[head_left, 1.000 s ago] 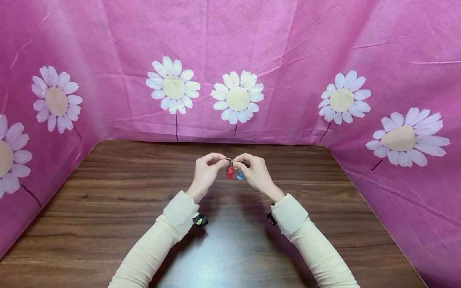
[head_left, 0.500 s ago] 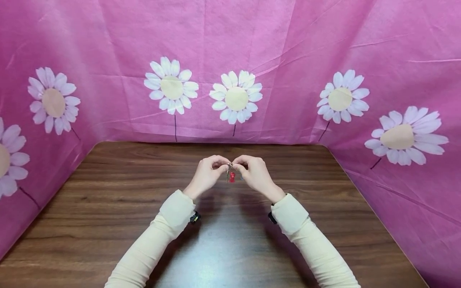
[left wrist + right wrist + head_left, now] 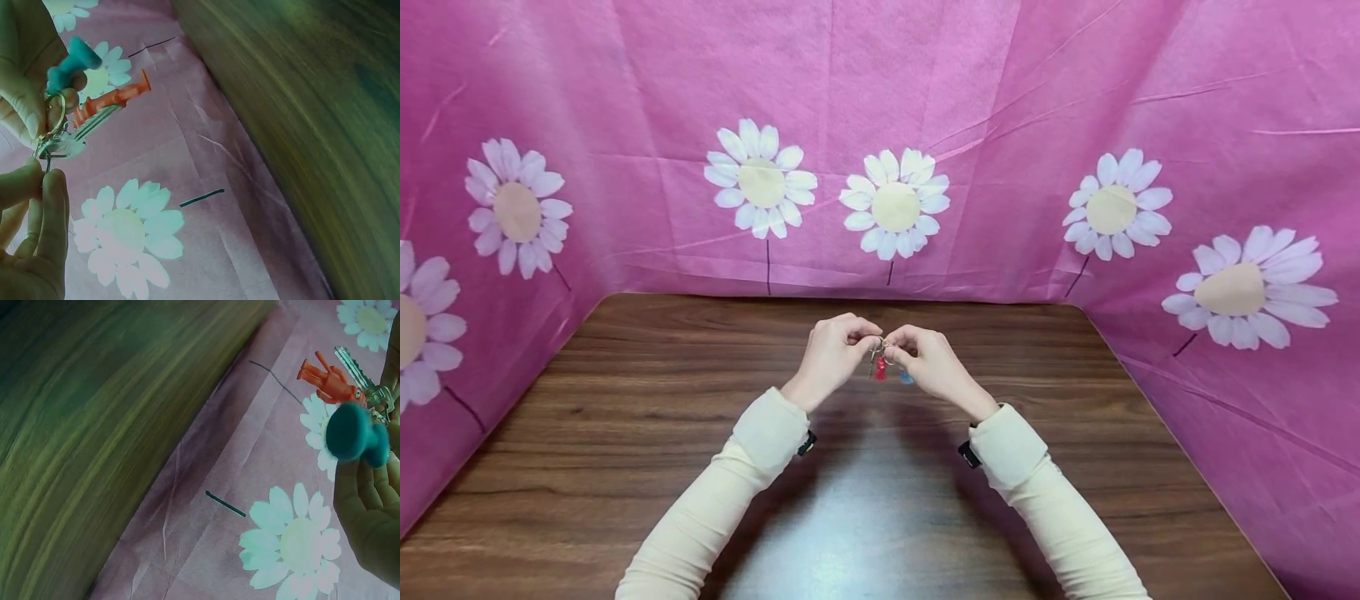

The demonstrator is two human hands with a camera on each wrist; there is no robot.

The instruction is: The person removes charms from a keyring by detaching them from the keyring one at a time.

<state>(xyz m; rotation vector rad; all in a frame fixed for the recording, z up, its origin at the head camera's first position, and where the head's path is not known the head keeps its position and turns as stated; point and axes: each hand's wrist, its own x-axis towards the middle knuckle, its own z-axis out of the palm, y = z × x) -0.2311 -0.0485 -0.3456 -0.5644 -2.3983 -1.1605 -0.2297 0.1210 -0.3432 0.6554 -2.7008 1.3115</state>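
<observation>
Both hands meet above the middle of the wooden table point(image 3: 625, 417), pinching a small key ring point(image 3: 883, 344) between their fingertips. My left hand point(image 3: 835, 354) grips it from the left, my right hand point(image 3: 928, 360) from the right. From the ring point(image 3: 55, 119) hang a red charm point(image 3: 881, 368), a blue charm point(image 3: 907, 377) and a metal key point(image 3: 87, 128). In the left wrist view the red charm point(image 3: 112, 99) and blue charm point(image 3: 69, 62) dangle by my fingers point(image 3: 44, 200). The right wrist view shows the blue charm point(image 3: 353, 434), red charm point(image 3: 328, 381) and key point(image 3: 359, 378).
A pink cloth printed with white daisies point(image 3: 895, 204) walls the table at the back, left and right. Cream sleeves point(image 3: 752, 467) cover both forearms, each with a dark wrist strap point(image 3: 967, 455).
The hands stay together over the table, working the ring. The charms have swung: the blue one, hidden half a second ago, shows again beside the red one.
</observation>
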